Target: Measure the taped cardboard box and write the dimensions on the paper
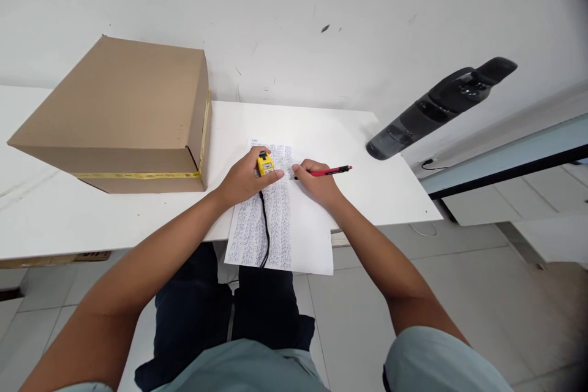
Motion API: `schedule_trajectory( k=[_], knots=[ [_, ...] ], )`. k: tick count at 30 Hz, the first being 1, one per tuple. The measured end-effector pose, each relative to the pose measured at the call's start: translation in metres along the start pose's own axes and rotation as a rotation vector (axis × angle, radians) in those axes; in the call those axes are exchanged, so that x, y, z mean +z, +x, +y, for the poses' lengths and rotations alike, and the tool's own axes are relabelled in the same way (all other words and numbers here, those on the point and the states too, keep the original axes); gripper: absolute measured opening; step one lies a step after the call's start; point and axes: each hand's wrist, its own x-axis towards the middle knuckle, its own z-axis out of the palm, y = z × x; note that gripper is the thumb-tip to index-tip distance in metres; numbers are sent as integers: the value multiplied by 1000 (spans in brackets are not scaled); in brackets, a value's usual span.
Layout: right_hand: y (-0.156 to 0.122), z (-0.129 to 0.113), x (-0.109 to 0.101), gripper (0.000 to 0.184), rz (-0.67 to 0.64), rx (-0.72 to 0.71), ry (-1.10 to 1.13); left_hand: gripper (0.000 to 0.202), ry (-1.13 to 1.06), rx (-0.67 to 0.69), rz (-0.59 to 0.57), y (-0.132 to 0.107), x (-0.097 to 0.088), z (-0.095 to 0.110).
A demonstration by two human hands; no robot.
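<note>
the left hand (245,179) is closed around a yellow tape measure (265,164), above the written-on sheet (312,242), its black strap (266,229) trailing down the page. the right hand (320,182) grips a red pen (328,172), its tip at the writing. the sheet's lower end overhangs the front edge of the worktop (362,196). room runs rightward to the black cylindrical device (413,119) near the right edge; leftward, the cardboard box (124,98) limits it.

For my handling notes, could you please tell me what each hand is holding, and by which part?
The left hand holds a yellow tape measure by its case; the right hand holds a red-and-black pen near its writing tip.
</note>
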Motion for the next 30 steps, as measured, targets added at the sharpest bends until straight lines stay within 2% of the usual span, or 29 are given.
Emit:
schedule_trajectory(
  k=[8, 19, 30],
  knots=[
    [1, 1, -1, 34, -38, -4, -6, 59, 3, 5, -16, -2, -2, 5],
    [0, -1, -1, 38, -5, -11, -13, 62, -13, 59, -46, -2, -3, 1],
    [-1, -1, -2, 39, -14, -16, -20, 63, 84, 88, -46, 0, -1, -1]
  ],
)
